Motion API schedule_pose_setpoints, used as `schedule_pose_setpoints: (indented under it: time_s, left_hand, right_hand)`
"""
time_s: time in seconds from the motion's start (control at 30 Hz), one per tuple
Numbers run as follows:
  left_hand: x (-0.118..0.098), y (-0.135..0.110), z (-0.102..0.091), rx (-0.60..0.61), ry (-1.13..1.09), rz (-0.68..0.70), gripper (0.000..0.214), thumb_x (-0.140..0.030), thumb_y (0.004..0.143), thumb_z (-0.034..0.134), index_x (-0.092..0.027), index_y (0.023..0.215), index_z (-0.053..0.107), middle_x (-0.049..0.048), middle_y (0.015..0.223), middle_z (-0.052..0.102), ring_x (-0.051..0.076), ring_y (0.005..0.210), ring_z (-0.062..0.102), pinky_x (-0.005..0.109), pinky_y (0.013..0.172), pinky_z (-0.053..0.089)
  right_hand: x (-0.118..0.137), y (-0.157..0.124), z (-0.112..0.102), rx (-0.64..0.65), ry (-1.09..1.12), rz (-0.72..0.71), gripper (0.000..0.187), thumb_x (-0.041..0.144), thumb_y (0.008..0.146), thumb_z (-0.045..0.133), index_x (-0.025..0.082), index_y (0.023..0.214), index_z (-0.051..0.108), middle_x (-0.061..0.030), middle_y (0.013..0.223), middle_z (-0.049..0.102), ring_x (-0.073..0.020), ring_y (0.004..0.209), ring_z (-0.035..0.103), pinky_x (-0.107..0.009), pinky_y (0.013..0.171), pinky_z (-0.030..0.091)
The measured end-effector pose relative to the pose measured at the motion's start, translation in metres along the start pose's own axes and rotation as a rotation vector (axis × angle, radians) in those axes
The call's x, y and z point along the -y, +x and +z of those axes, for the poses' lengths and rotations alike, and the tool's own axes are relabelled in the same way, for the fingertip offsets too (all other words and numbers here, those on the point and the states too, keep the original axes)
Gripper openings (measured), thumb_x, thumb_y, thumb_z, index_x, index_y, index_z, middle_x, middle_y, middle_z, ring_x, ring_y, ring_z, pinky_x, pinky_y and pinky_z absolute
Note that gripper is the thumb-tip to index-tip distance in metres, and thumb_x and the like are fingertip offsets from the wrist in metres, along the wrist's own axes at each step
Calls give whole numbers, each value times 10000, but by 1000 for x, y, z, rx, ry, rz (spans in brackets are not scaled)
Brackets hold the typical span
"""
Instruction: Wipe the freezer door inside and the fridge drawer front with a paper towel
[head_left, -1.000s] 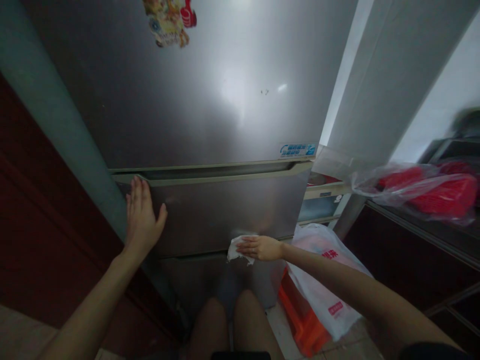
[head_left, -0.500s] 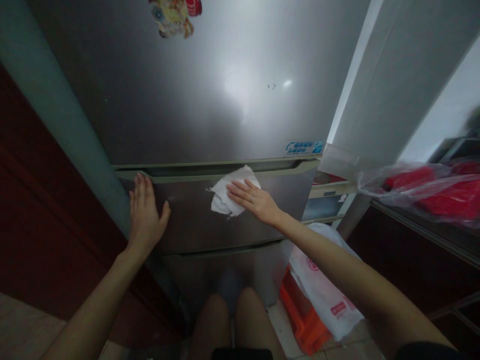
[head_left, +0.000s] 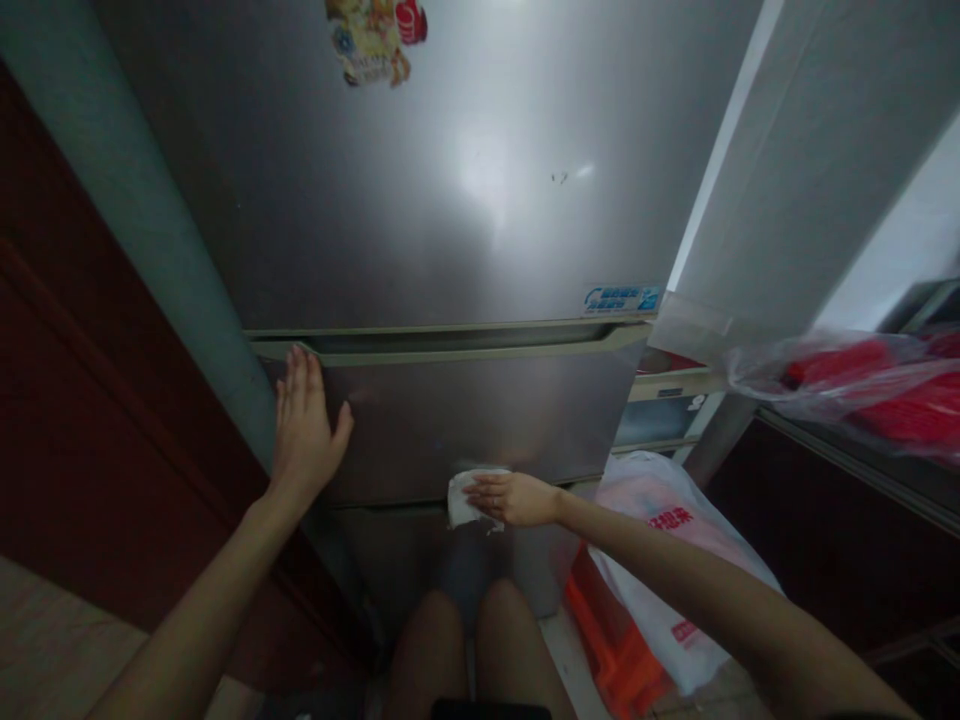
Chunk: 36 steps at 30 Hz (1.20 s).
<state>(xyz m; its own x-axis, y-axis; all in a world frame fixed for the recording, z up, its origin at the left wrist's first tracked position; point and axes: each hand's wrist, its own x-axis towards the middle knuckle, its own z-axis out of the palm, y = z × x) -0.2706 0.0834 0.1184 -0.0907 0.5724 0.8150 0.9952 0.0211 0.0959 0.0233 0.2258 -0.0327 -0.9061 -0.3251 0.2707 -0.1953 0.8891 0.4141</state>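
Observation:
A silver fridge stands in front of me, with a middle drawer and a lower drawer under its upper door. My left hand rests flat on the left end of the middle drawer, its fingertips at the top edge and thumb apart. My right hand presses a white cloth with ragged edges against the seam between the middle and lower drawers. The fingers lie over the cloth and hide part of it.
Colourful magnets and a blue sticker are on the upper door. At right a white plastic bag lies over an orange stool. Farther right is a clear bag with red contents. A dark red wooden panel stands at left.
My right hand has moved the cloth down from near the middle drawer's top edge to its bottom seam. My left hand stays on the drawer. The view has shifted slightly.

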Motion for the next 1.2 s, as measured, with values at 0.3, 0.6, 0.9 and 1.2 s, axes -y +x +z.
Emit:
schedule_pose_setpoints:
  time_s: [0.3, 0.6, 0.9, 1.2]
  left_hand:
    - [1, 0, 0, 9, 2, -5, 759, -278, 932, 455, -17, 1524, 57, 262, 1587, 92, 292, 1489, 34, 492, 1200, 131]
    - [2, 0, 0, -3, 6, 11, 769, -267, 931, 460, -66, 1534, 27, 243, 1593, 100, 299, 1488, 56, 515, 1191, 154]
    - [4, -1, 2, -4, 3, 25, 778, -266, 931, 466, -68, 1534, 18, 244, 1595, 86, 303, 1487, 54, 515, 1192, 152]
    - [2, 0, 1, -7, -3, 13, 774, -269, 931, 455, -78, 1536, 12, 229, 1599, 82, 294, 1489, 42, 509, 1195, 145]
  right_hand:
    - [-67, 71, -117, -233, -254, 74, 353, 177, 1015, 337, 97, 1283, 552, -86, 1441, 499, -183, 1452, 230, -400, 1193, 311]
    - [-37, 87, -69, -304, -264, 189, 345, 168, 997, 381, 97, 1291, 547, -95, 1437, 502, -236, 1447, 256, -438, 1170, 343]
    - [1, 42, 11, -3, -114, -58, 337, 199, 981, 423, 61, 1219, 617, -98, 1336, 602, -204, 1324, 483, -379, 1150, 379]
    - [-66, 90, -106, -179, -233, 69, 371, 165, 1003, 343, 76, 1313, 527, -94, 1442, 495, -221, 1416, 341, -454, 1195, 303]
